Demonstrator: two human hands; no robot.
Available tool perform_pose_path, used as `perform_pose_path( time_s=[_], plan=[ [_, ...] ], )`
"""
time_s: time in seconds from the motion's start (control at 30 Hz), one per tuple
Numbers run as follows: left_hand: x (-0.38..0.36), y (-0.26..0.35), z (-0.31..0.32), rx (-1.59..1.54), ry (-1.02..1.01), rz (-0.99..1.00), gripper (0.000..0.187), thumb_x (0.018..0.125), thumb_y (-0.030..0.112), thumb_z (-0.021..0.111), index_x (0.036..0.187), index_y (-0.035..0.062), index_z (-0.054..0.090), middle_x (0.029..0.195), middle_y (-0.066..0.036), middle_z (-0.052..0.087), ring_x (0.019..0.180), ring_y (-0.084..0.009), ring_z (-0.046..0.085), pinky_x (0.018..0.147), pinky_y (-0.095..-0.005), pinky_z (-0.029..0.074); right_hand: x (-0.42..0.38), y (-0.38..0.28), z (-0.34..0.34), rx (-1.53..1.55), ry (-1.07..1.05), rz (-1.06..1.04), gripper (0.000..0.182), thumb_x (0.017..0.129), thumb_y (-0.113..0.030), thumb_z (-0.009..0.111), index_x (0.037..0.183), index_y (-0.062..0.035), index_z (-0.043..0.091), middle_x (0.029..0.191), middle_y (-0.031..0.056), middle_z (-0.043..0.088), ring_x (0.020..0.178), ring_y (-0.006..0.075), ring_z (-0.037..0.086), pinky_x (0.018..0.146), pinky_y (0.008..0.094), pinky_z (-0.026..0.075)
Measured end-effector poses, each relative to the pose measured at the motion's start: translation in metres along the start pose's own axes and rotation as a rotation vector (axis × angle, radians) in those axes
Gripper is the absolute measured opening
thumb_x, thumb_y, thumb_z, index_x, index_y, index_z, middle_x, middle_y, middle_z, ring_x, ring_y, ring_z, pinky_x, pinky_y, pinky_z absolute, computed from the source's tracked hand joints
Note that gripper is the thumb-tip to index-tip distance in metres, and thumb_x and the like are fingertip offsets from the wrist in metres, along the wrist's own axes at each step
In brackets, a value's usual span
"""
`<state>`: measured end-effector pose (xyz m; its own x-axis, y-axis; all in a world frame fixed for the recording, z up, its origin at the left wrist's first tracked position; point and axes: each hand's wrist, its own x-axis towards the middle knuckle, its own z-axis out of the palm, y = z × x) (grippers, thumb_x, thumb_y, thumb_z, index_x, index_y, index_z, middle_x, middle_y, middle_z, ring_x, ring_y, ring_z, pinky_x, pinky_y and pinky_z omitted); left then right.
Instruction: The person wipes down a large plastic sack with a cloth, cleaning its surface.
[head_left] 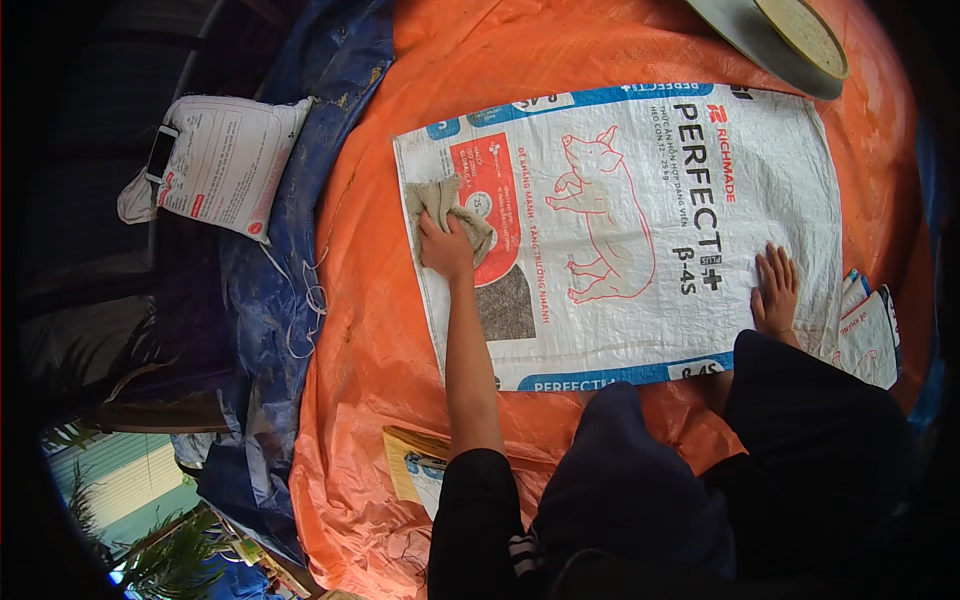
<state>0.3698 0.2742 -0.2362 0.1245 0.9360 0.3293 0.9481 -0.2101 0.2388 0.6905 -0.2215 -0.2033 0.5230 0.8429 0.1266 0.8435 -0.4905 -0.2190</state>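
A white woven sack [740,140] with a red pig outline and the word PERFECT lies flat on an orange tarp [360,260]. Near its left end, my left hand [447,245] presses down on a bunched grey-beige cloth [472,225], fingers gripping it. My right hand [777,288] rests palm down near the sack's right end, fingers spread, holding nothing.
At the upper left, a full white bag [240,160] has a phone [161,152] on it, beside a blue tarp [340,70]. Round lids or trays [800,35] sit top right. Folded sacks [868,340] and a yellow-edged packet [405,465] lie near my legs.
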Motion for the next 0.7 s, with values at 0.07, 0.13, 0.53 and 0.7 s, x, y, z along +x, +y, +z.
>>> perform_pose_path(
  time_s=[0.07, 0.13, 0.53, 0.7],
  plan=[
    [-0.0001, -0.0004, -0.0002, -0.003, -0.001, 0.001, 0.047, 0.091, 0.035, 0.057, 0.127, 0.0058, 0.052, 0.119, -0.019, 0.063, 0.095, -0.0416, 0.065, 0.074, -0.0545, 0.052, 0.0007, -0.0007, 0.0000, 0.005, 0.011, 0.000, 0.060, 0.086, -0.023, 0.054, 0.145, -0.0129, 0.047, 0.156, 0.0106, 0.038, 0.147, 0.0304, 0.029, 0.119, 0.0480, 0.017],
    [0.0001, -0.0020, 0.0011, -0.008, -0.003, 0.005, 0.047, 0.091, 0.035, 0.057, 0.127, 0.0054, 0.051, 0.119, -0.019, 0.063, 0.095, -0.0416, 0.065, 0.074, -0.0546, 0.052, 0.0004, -0.0018, -0.0002, 0.010, 0.022, -0.001, 0.059, 0.088, -0.023, 0.054, 0.146, -0.0137, 0.047, 0.155, 0.0099, 0.039, 0.146, 0.0302, 0.030, 0.119, 0.0479, 0.018],
    [0.0002, 0.0001, -0.0002, -0.034, -0.006, -0.028, 0.050, 0.088, 0.036, 0.060, 0.126, 0.0046, 0.053, 0.113, -0.023, 0.065, 0.095, -0.0430, 0.065, 0.076, -0.0550, 0.051, 0.0013, -0.0051, 0.0006, 0.023, 0.065, 0.008, 0.053, 0.092, -0.024, 0.055, 0.145, -0.0165, 0.050, 0.153, 0.0073, 0.044, 0.144, 0.0290, 0.036, 0.116, 0.0468, 0.024],
    [-0.0001, -0.0023, 0.0027, -0.045, 0.021, -0.007, 0.049, 0.088, 0.036, 0.060, 0.126, 0.0051, 0.053, 0.112, -0.022, 0.065, 0.093, -0.0434, 0.066, 0.074, -0.0554, 0.051, 0.0022, -0.0064, -0.0002, 0.029, 0.075, 0.006, 0.053, 0.091, -0.023, 0.055, 0.144, -0.0162, 0.051, 0.152, 0.0071, 0.045, 0.143, 0.0287, 0.037, 0.116, 0.0463, 0.024]
  ],
)
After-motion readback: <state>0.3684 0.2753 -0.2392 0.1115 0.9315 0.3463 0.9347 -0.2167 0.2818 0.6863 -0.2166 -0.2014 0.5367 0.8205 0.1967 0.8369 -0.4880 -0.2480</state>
